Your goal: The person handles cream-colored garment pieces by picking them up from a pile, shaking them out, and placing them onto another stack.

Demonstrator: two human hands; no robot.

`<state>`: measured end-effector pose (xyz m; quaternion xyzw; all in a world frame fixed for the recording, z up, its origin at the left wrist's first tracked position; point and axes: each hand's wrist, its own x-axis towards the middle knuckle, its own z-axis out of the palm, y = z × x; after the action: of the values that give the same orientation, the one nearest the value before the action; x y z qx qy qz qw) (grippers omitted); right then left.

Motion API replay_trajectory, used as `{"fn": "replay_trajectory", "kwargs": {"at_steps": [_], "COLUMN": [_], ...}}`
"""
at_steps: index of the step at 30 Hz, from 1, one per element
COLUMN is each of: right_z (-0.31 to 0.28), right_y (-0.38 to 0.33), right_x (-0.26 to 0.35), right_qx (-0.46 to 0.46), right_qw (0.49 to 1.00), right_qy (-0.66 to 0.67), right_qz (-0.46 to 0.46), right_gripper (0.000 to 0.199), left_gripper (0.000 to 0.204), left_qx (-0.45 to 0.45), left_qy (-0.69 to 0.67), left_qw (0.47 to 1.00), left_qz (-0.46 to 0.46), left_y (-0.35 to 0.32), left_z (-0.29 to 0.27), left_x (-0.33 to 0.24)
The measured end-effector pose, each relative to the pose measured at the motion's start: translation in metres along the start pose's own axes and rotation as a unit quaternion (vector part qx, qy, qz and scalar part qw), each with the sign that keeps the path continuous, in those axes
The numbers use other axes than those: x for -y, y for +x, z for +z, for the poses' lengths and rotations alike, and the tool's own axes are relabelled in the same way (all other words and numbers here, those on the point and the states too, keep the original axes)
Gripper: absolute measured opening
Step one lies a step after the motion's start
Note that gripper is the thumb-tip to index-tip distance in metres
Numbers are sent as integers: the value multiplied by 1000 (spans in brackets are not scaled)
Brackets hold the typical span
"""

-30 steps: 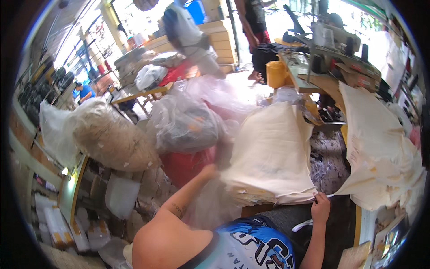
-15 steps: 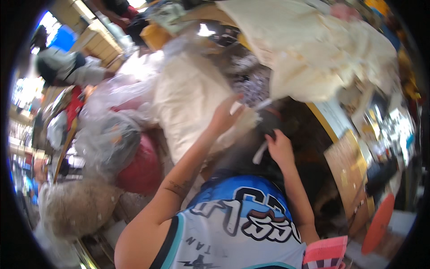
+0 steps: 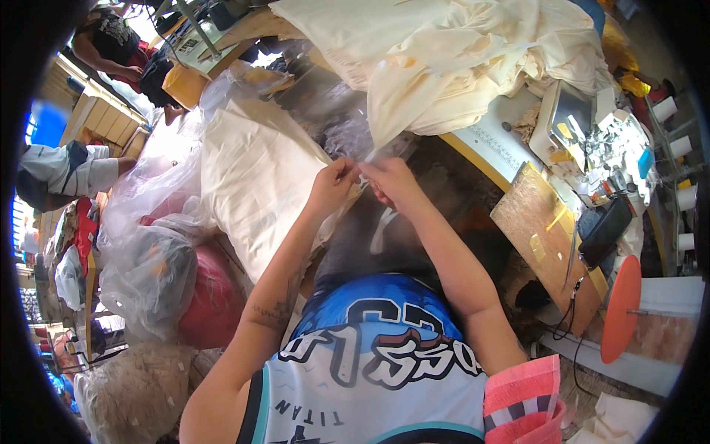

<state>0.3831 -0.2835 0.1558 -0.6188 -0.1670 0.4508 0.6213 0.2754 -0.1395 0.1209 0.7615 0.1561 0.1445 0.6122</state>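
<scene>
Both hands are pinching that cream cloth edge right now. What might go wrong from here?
The left hand and right hand grip only a narrow edge of the cream fabric, so it may slip out. The heaped cloth above hangs over the sewing table and could slide down if tugged. The clear plastic sheet beside the fingers might get caught in the pinch.

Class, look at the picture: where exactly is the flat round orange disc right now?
In the head view, the orange disc stands on edge at the far right, beside the wooden board and below the sewing machine.
</scene>
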Motion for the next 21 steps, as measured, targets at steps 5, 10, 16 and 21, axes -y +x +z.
{"fn": "replay_trajectory", "kwargs": {"at_steps": [5, 10, 16, 21], "right_z": [-2, -21, -47, -39], "right_y": [16, -32, -76, -103], "right_x": [-8, -42, -78, -19], "right_qx": [1, -73, -86, -167], "right_qw": [999, 996, 992, 969], "right_qy": [19, -45, 27, -143], "right_qz": [49, 39, 89, -111], "right_gripper": [33, 32, 36, 32], "left_gripper": [18, 18, 32, 30], "left_qx": [-30, -26, -27, -134], "left_qy": [91, 84, -178, -105], "left_qw": [995, 994, 984, 981], "left_qz": [-8, 60, 8, 92], "left_y": [8, 14, 57, 61], "left_z": [1, -5, 35, 52], "left_x": [10, 9, -61, -96]}}
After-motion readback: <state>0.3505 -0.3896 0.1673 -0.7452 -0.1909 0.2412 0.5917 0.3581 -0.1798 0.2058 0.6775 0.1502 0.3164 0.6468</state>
